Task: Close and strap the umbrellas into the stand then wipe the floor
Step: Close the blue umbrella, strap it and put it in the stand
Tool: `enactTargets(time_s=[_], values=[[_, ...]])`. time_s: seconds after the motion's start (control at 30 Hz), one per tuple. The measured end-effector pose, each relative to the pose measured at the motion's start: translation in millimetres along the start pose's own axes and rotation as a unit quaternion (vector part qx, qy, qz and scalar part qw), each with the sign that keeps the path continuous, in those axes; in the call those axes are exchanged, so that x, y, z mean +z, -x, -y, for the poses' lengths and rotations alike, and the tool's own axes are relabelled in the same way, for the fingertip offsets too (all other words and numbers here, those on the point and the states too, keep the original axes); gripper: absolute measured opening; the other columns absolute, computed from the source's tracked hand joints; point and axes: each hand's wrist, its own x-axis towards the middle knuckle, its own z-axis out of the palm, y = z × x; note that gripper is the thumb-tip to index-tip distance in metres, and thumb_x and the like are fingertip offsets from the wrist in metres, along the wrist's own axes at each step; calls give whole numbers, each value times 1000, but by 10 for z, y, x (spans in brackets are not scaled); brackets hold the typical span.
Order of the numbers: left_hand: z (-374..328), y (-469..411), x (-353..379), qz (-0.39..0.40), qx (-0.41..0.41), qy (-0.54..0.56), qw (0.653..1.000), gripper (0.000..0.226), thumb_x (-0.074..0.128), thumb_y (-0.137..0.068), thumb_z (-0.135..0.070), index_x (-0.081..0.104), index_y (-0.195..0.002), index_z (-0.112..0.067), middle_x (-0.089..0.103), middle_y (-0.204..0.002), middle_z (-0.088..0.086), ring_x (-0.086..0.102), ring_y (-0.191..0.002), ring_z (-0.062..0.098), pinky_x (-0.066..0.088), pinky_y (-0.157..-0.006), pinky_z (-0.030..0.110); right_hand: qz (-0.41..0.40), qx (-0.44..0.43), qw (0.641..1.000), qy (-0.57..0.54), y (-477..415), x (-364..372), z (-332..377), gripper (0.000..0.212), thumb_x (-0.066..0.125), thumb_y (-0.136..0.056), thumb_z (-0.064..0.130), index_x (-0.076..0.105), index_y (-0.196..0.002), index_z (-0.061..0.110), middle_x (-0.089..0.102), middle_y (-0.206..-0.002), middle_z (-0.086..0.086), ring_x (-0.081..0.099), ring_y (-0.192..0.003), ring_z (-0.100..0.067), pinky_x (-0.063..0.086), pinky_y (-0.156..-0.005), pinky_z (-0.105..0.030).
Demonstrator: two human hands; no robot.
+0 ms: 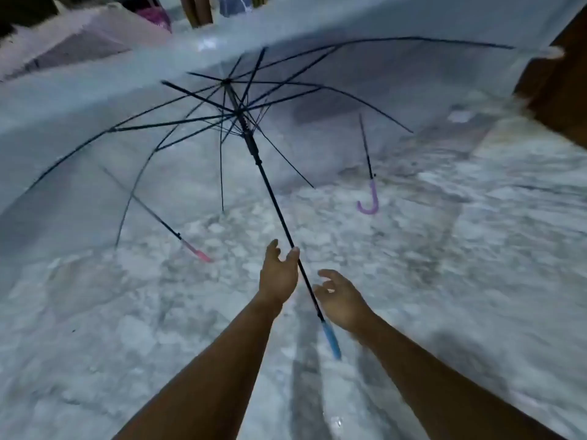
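Open clear umbrella (251, 147) lies mid-floor (476, 281), canopy toward the far edge, blue handle (330, 339) nearest. Left hand (279, 276) spread, fingertip against the thin black shaft (279, 211); right hand (341, 301) loosely curled, holding nothing. Judged light, with springy ribs and slick, tearable film: grip shaft and handle. Floor is speckled stone

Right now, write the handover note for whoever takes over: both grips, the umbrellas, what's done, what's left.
Left grip: open, fingertips at the black shaft of the blue-handled clear umbrella.
Right grip: open beside the same shaft, just above the handle, holding nothing.
Purple-handled umbrella and pink-handled umbrella: both open, farther off.
Done: nothing visible; no umbrella is closed or strapped.
Left: close, strap and stow all three, then wipe the floor. I cannot make out the stand.
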Motion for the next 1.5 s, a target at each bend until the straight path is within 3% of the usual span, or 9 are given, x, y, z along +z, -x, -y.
enactTargets(time_s=[0.13, 0.23, 0.33, 0.43, 0.63, 0.97, 1.2, 1.4, 1.5], values=[[12, -420, -4, 32, 34, 61, 997, 48, 52, -104, -32, 42, -149, -17, 46, -153, 7, 48, -136, 23, 38, -104, 28, 36, -13, 999, -3, -428, 364, -38, 51, 43, -106, 27, 30, -155, 27, 51, -143, -7, 58, -122, -22, 48, -98, -31], [-53, -499, -41, 30, 47, 120, 991, 17, 48, -105, -18, 63, -114, -16, 68, -123, 9, 67, -107, 27, 54, -71, 23, 8, -47, 998, -31, -533, 573, 1, 28, 41, -105, 20, 50, -129, 32, 63, -98, -4, 55, -68, -15, 49, -66, -39], [-257, -350, -144, 17, 56, 146, 987, 22, 41, -107, -11, 62, -110, -6, 67, -99, 10, 69, -92, 29, 53, -50, 22, -45, -86, 994, -41, -366, 543, 211, 24, 37, -106, 16, 57, -111, 29, 62, -89, 1, 53, -66, -18, 47, -62, -33], [-602, -4, -263, 9, 60, 164, 985, 23, 38, -107, -10, 60, -111, -4, 65, -90, 7, 71, -85, 27, 57, -54, 25, -95, -134, 986, -34, 113, 424, 563, 24, 37, -107, 13, 60, -113, 15, 68, -95, -5, 62, -78, -29, 44, -62, -27], [-1605, 1047, -651, 27, 56, 187, 980, 21, 41, -107, -11, 62, -103, -8, 62, -84, 4, 70, -71, 22, 56, -62, 30, -118, -145, 982, -19, 1305, 34, 1545, 24, 40, -106, 12, 64, -110, 14, 70, -95, 5, 66, -87, -14, 53, -78, -39], [-4203, 3123, -1630, 48, 68, 232, 969, 21, 49, -105, -14, 60, -89, -7, 59, -75, 4, 67, -63, 23, 47, -49, 18, -106, -120, 986, -45, 3686, -976, 4192, 28, 36, -107, 13, 62, -99, 19, 60, -78, 4, 49, -57, -4, 33, -49, -14], [-5744, 4179, -2238, 51, 152, 183, 970, 34, 50, -105, -20, 54, -74, -8, 55, -55, 5, 54, -43, 14, 38, -39, 19, -109, -150, 981, -57, 4889, -1584, 5667, 29, 37, -105, 16, 65, -99, 12, 50, -69, 0, 41, -59, -13, 31, -57, -29], [-6840, 4762, -2488, 84, 237, 147, 957, 32, 50, -105, -18, 53, -74, -10, 53, -49, 2, 43, -35, 13, 31, -35, 21, -114, -170, 976, -69, 5606, -2478, 6651, 23, 56, -100, 21, 67, -80, 16, 59, -73, -6, 53, -62, -17, 38, -53, -23], [-7184, 5004, -2472, 95, 272, 172, 942, 28, 51, -103, -9, 53, -75, -10, 49, -55, 1, 42, -33, 7, 34, -40, 22, -151, -201, 963, -96, 5863, -2927, 7049, 15, 55, -102, 20, 67, -95, 13, 62, -77, -3, 54, -63, -17, 37, -54, -26]])
